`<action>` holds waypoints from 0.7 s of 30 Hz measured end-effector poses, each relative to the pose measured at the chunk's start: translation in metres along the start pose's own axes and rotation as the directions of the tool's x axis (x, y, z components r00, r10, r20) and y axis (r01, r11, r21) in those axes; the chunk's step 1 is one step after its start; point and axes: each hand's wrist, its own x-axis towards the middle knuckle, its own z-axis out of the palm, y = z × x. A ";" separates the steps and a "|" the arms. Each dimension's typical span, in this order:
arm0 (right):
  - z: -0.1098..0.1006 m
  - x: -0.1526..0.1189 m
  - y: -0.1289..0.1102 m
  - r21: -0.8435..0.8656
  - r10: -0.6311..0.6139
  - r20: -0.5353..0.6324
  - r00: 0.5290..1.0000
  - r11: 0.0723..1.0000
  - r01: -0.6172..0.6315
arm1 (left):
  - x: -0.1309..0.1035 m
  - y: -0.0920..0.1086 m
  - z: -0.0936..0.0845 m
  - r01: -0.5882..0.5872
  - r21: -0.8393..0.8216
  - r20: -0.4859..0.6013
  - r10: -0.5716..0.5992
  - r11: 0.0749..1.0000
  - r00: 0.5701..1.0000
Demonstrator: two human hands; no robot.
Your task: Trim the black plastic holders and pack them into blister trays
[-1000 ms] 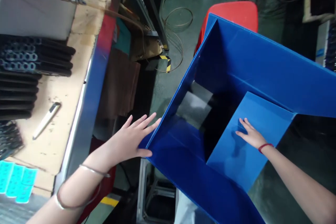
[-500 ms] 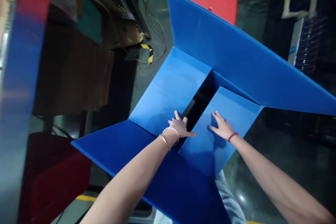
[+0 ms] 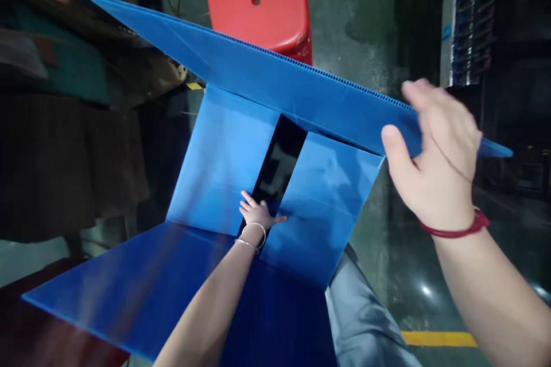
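A blue corrugated plastic box (image 3: 224,149) stands below me, its two short flaps folded inward with a dark gap between them. My left hand (image 3: 259,213) lies over that gap, fingers spread, touching the inner flaps on both sides. The far long flap (image 3: 267,80) stands up at a slant. My right hand (image 3: 443,155) is raised close to the camera at the right end of this flap, thumb and fingers apart; whether it touches the edge I cannot tell. The near long flap (image 3: 129,287) spreads outward beneath my left forearm.
A red plastic stool (image 3: 258,3) stands on the floor beyond the box. Stacked brown sheets (image 3: 64,166) are at the left. A metal unit with many cables (image 3: 467,28) is at the upper right. A yellow line (image 3: 439,339) crosses the floor at lower right.
My right hand has lifted off the right inner flap and risen to the far flap's right end. That flap now leans further inward. My left hand stays over the gap; the view has shifted.
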 end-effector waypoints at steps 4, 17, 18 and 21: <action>-0.005 -0.036 -0.029 -0.077 0.054 0.269 0.962 0.996 -0.034 | -0.006 -0.007 -0.007 -0.052 -0.032 -0.003 0.052 0.998 0.999; 0.134 -0.163 -0.025 -0.054 0.120 0.807 0.578 0.990 -0.130 | -0.155 -0.259 -0.009 -0.360 -0.455 -0.741 -0.123 0.814 0.660; 0.133 -0.162 -0.023 -0.052 0.121 0.818 0.563 0.989 -0.137 | -0.159 -0.263 0.005 -0.356 -0.516 -0.749 -0.209 0.779 0.629; 0.128 -0.158 -0.012 -0.040 0.109 0.855 0.507 0.989 -0.145 | -0.146 -0.238 0.018 -0.394 -0.607 -0.773 -0.399 0.690 0.493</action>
